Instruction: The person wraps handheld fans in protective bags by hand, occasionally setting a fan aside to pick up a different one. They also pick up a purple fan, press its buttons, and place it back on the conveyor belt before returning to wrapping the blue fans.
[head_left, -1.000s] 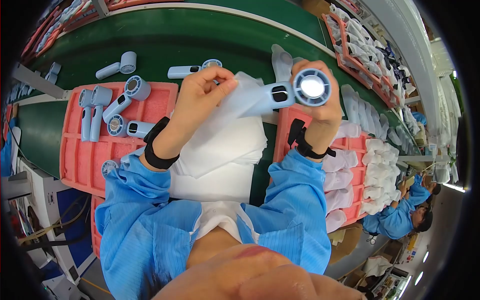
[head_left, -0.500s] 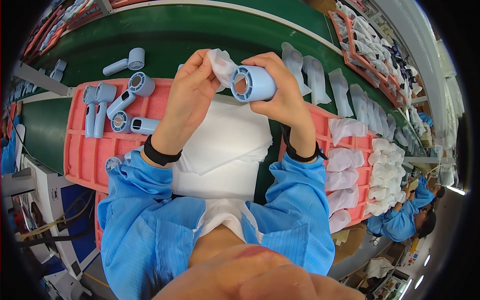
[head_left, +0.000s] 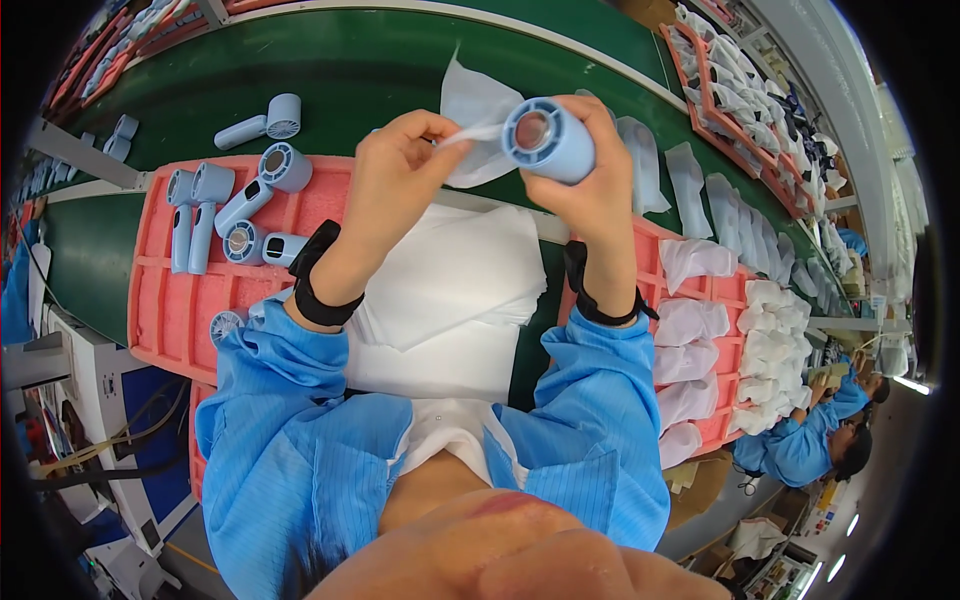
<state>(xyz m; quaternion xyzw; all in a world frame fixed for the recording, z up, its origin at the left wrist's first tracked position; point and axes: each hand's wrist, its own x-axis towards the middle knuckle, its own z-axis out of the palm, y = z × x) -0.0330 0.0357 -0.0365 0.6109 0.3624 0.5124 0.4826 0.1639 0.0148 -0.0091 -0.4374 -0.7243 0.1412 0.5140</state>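
Note:
A light-blue handheld fan [head_left: 562, 148], its round head turned toward me, is gripped in my right hand [head_left: 604, 172]; its handle is hidden. Between the fingertips of my left hand [head_left: 400, 178] is pinched one part of a thin white translucent wrapping sheet [head_left: 478, 98]. The sheet stretches from those fingers to the fan head and spreads out behind it, above the green surface. Whether it is a flat sheet or a bag, I cannot tell. Below my hands lies a stack of white sheets [head_left: 450, 285].
On the left, a pink divided tray [head_left: 160, 300] bears several bare blue fans [head_left: 285, 167]; another fan [head_left: 265, 122] lies beyond it. White-wrapped items [head_left: 690, 322] fill the right pink tray [head_left: 648, 232], with more wrapped ones [head_left: 686, 185] along the green conveyor [head_left: 380, 60]. Co-workers [head_left: 815, 435] sit far right.
The fan has shifted right and slightly upward, its head tilting. The white wrapping, bunched beside the fan before, now spreads open behind it. My left hand has moved a little right, still pinching it.

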